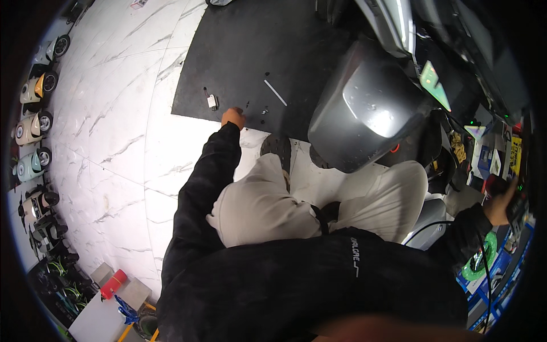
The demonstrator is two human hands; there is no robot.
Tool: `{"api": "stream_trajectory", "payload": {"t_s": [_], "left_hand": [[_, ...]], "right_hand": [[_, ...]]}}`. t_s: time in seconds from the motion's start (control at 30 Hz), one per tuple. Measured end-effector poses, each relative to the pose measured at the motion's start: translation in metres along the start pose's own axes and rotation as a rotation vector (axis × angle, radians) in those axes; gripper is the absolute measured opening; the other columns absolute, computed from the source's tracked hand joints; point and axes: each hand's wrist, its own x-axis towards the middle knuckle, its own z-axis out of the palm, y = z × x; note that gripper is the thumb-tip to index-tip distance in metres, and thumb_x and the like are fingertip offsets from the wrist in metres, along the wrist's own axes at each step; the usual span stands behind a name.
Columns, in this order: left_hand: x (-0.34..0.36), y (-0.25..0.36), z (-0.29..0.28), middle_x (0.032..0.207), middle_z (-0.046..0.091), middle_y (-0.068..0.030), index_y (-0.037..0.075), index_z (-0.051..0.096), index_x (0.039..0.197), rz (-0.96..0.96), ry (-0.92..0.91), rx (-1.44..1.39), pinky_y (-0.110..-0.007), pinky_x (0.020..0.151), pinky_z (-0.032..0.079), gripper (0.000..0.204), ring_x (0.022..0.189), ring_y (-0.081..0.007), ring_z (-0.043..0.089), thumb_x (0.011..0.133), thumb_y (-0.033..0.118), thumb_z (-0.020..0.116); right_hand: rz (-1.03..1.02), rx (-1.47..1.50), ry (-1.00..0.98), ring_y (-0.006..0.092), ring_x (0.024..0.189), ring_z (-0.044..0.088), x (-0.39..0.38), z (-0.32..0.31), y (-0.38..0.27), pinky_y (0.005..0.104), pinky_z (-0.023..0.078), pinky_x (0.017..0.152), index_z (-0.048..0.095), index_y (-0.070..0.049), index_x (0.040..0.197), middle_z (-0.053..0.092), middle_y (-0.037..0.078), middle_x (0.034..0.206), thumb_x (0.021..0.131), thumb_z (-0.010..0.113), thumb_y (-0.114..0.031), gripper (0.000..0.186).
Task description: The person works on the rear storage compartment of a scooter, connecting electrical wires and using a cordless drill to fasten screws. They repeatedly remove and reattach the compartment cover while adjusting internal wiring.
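My left hand [233, 117] is low over the front edge of a black mat [245, 45], with its fingers curled in. Whatever it holds, if anything, is hidden. Close by on the mat lie a small white box-shaped part [212, 102] with a short dark lead, several small metal and dark pieces [265, 108], and a thin white stick [275, 93]. Far to the right, my right hand [501, 208] is closed at a dark object beside the crowded shelf. That object is too dark to name.
A large glossy grey vehicle body panel [364, 102] stands in front of my right knee. Shelving with boxes [490, 162] and a green coil [480, 256] lines the right. Scooters [31, 130] stand in a row at the far left. A black cable [488, 285] hangs by my right arm.
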Motion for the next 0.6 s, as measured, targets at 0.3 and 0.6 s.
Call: {"api": "stream_trajectory", "payload": {"t_s": [0.3, 0.6], "left_hand": [[0.051, -0.008, 0.059, 0.119, 0.08, -0.0191, 0.004, 0.079, 0.12, 0.06, 0.16, -0.108, -0.05, 0.098, 0.06, 0.043, 0.113, -0.0414, 0.075, 0.089, 0.033, 0.089], [0.04, -0.003, 0.021, 0.097, 0.081, -0.0165, -0.003, 0.074, 0.112, -0.044, 0.209, -0.515, -0.041, 0.077, 0.063, 0.021, 0.085, -0.0286, 0.079, 0.099, 0.013, 0.08]], "right_hand": [[0.18, 0.344, -0.286, 0.035, 0.142, 0.057, 0.021, -0.072, 0.058, 0.0502, 0.05, 0.118, 0.039, -0.006, 0.169, 0.053, 0.019, 0.156, 0.107, 0.048, -0.009, 0.063], [0.308, 0.728, 0.194, 0.0183, 0.104, 0.059, 0.007, -0.014, -0.143, 0.0358, 0.049, 0.097, 0.058, -0.003, 0.139, 0.063, 0.006, 0.106, 0.111, 0.06, -0.014, 0.03]]}}
